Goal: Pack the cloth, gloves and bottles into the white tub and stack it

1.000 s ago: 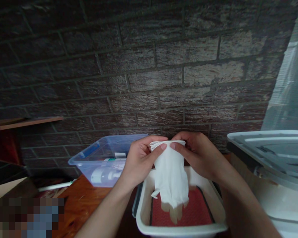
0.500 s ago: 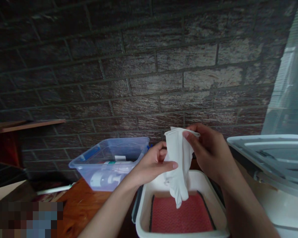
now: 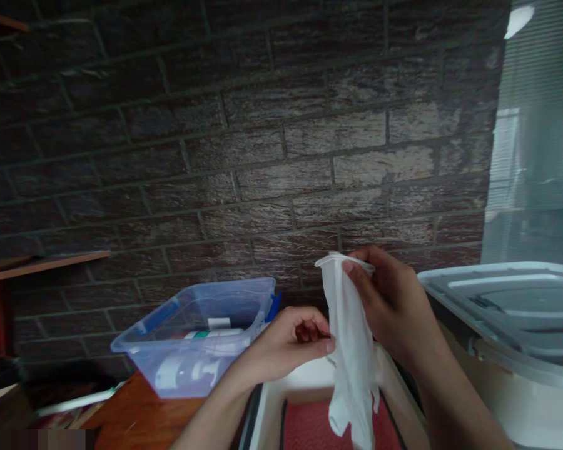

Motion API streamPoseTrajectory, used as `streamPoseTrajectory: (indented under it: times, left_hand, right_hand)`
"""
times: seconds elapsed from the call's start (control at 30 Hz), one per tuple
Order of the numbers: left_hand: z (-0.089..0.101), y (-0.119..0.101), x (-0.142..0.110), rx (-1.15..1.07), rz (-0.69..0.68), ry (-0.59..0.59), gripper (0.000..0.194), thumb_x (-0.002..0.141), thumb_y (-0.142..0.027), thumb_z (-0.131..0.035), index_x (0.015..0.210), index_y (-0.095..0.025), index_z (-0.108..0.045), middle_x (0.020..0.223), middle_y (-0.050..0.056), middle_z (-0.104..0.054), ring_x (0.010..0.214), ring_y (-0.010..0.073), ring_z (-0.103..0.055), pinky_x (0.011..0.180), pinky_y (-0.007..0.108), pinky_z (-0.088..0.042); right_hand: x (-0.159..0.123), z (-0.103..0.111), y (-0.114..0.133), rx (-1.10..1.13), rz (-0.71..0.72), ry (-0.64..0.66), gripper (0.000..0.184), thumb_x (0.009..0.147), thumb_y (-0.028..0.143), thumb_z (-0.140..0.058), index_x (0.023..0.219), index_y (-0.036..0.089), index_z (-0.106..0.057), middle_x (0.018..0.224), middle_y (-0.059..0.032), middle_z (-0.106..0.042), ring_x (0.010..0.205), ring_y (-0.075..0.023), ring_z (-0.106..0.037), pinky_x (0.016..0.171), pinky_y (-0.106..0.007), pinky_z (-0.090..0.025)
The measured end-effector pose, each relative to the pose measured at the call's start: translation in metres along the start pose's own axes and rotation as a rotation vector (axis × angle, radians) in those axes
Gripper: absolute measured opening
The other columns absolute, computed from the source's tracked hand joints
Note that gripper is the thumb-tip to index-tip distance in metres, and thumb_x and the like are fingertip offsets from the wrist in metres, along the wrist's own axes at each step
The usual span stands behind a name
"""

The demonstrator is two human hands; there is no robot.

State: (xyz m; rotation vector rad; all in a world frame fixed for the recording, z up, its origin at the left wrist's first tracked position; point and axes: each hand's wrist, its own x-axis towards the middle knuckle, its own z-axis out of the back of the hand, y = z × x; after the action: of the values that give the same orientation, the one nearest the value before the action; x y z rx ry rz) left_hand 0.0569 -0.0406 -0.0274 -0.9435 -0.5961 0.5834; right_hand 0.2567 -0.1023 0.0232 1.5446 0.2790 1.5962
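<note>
A thin white glove (image 3: 349,337) hangs cuff up, its fingers dangling. My right hand (image 3: 389,287) pinches the cuff between thumb and fingers. Lower down, my left hand (image 3: 295,340) is closed, thumb and fingertips pinching the glove's left edge. Beneath the glove is a white bin (image 3: 274,400) with a red textured cloth (image 3: 309,425), dark along its edges, lying inside; the glove's fingers cover part of that cloth.
To the left, a clear bluish plastic box (image 3: 141,340) holding white bottles stands on a wooden surface (image 3: 145,415). A lidded container (image 3: 511,312) is at the right. Behind everything rises a dark brick wall (image 3: 263,144), with a wooden shelf (image 3: 51,262) at the left.
The glove now hangs longer, its fingers stretched further down. My left hand has moved lower and pinches at its edge instead of resting a thumb across it. The view has tilted up slightly.
</note>
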Motion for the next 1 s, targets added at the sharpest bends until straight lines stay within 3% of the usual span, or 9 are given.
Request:
streamPoseTrajectory:
  times: [0.23,0.43,0.5,0.57,0.7,0.87,1.0]
  left_hand:
    - [0.004,0.008,0.003,-0.176,-0.006,0.039,0.026,0.084,-0.038,-0.076,0.085,-0.014,-0.067,0.078,0.002,-0.063,0.072,0.0148,-0.055,0.066,0.026,-0.039]
    - [0.012,0.013,0.007,-0.207,-0.002,-0.211,0.016,0.096,-0.035,-0.063,0.092,-0.020,-0.060,0.082,-0.003,-0.057,0.077,0.0137,-0.053,0.073,0.025,-0.042]
    - [0.016,0.017,0.008,-0.215,-0.021,-0.176,0.019,0.098,-0.040,-0.062,0.099,-0.021,-0.058,0.080,-0.003,-0.056,0.073,0.0123,-0.051,0.068,0.023,-0.039]
    - [0.020,0.019,0.009,-0.279,-0.040,-0.069,0.025,0.096,-0.043,-0.065,0.103,-0.020,-0.058,0.081,-0.002,-0.059,0.072,0.0122,-0.053,0.068,0.024,-0.040]
    - [0.030,0.022,0.009,-0.331,-0.030,0.091,0.030,0.091,-0.041,-0.074,0.103,-0.014,-0.067,0.086,0.004,-0.066,0.075,0.0134,-0.060,0.072,0.025,-0.043]
    - [0.035,0.032,0.011,-0.344,0.066,0.138,0.035,0.076,-0.035,-0.088,0.097,-0.013,-0.071,0.092,0.008,-0.074,0.075,0.0142,-0.065,0.069,0.024,-0.043]
    - [0.035,0.041,0.015,-0.215,0.106,0.085,0.033,0.076,-0.040,-0.087,0.081,-0.011,-0.072,0.074,0.003,-0.071,0.060,0.0105,-0.058,0.057,0.021,-0.037]
  right_hand:
    - [0.000,0.003,0.006,-0.045,-0.024,0.032,0.022,0.101,0.041,-0.055,0.094,0.021,-0.062,0.066,0.0006,-0.061,0.056,-0.0148,-0.055,0.051,-0.025,-0.037]
    - [0.002,0.004,0.003,-0.032,-0.037,-0.007,0.023,0.100,0.044,-0.057,0.097,0.021,-0.063,0.070,-0.0031,-0.067,0.059,-0.0185,-0.060,0.049,-0.026,-0.039]
    - [0.001,0.003,0.000,-0.011,-0.037,-0.032,0.024,0.100,0.045,-0.057,0.095,0.022,-0.062,0.067,-0.0019,-0.065,0.057,-0.0181,-0.059,0.049,-0.026,-0.039]
    - [0.001,0.003,-0.004,0.013,-0.036,-0.065,0.024,0.100,0.047,-0.057,0.096,0.023,-0.062,0.067,-0.0011,-0.064,0.055,-0.0176,-0.058,0.048,-0.025,-0.038]
    - [-0.001,0.001,-0.008,0.056,-0.021,-0.088,0.024,0.100,0.046,-0.057,0.095,0.023,-0.062,0.066,-0.0008,-0.063,0.055,-0.0174,-0.056,0.048,-0.025,-0.038]
    - [-0.002,0.000,-0.007,0.037,-0.011,-0.092,0.022,0.099,0.044,-0.059,0.096,0.023,-0.063,0.068,-0.0015,-0.065,0.056,-0.0171,-0.056,0.047,-0.024,-0.037]
    - [-0.002,0.000,-0.006,0.042,-0.016,-0.043,0.024,0.100,0.045,-0.059,0.100,0.022,-0.064,0.071,-0.0032,-0.068,0.056,-0.0183,-0.060,0.048,-0.026,-0.040]
